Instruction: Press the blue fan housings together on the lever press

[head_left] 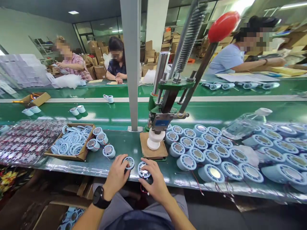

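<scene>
My left hand point(116, 175), with a black watch at the wrist, is closed round a light-blue ring-faced part point(129, 163) near the bench's front edge. My right hand point(154, 179) grips a light-blue round housing point(144, 169) with a silvery disc in its middle, and a thin red wire hangs below it. The two parts are side by side, slightly apart. Just beyond them stands a green hand press point(165, 119) with a red-knobbed lever. Its white round pressing head point(155, 139) is over a brown board point(145, 153). Beneath my fingers, the lower sides of both parts are hidden.
Rows of similar housings point(196, 154) fill the bench on the right, with a clear plastic bottle point(247, 124) among them. On the left are a cardboard box point(82, 156) of light-blue rings and several loose housings point(109, 151). A grey post point(131, 64) rises behind. Several people sit across the green conveyor point(107, 116).
</scene>
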`<state>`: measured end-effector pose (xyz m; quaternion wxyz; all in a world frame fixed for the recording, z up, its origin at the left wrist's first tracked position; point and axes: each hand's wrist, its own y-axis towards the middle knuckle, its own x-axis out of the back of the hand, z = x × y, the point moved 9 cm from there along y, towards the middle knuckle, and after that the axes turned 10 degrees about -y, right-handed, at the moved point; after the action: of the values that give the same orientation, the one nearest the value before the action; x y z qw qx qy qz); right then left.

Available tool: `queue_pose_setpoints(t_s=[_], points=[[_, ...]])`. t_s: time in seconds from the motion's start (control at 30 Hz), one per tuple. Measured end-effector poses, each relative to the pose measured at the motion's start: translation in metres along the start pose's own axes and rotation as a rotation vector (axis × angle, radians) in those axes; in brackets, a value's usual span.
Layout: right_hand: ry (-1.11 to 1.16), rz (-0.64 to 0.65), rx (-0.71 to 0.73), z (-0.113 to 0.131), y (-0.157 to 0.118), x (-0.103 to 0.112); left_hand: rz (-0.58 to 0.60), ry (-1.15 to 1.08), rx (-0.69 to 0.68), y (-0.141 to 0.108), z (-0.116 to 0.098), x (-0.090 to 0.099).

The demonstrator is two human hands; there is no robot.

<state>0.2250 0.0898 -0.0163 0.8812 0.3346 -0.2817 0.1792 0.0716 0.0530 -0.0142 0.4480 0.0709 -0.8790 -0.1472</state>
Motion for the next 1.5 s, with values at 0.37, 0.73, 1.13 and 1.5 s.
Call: queue_pose_setpoints(t_s=[0.37, 0.73, 1.13, 1.5], points=[[0.065, -0.11, -0.14, -0.014, -0.002, -0.01, 0.003, -0.275, 0.15, 0.013, -0.005, 0.009], [0.115, -0.114, -0.176, -0.021, -0.002, -0.026, -0.038, -0.347, 0.241, 0.017, -0.023, -0.004], [-0.174, 0.233, -0.019, -0.003, 0.013, -0.004, -0.154, -0.525, 0.32, 0.002, -0.006, -0.03], [-0.379, -0.635, 0.168, 0.117, 0.251, 0.322, -0.07, -0.685, 0.225, 0.127, -0.026, -0.002]])
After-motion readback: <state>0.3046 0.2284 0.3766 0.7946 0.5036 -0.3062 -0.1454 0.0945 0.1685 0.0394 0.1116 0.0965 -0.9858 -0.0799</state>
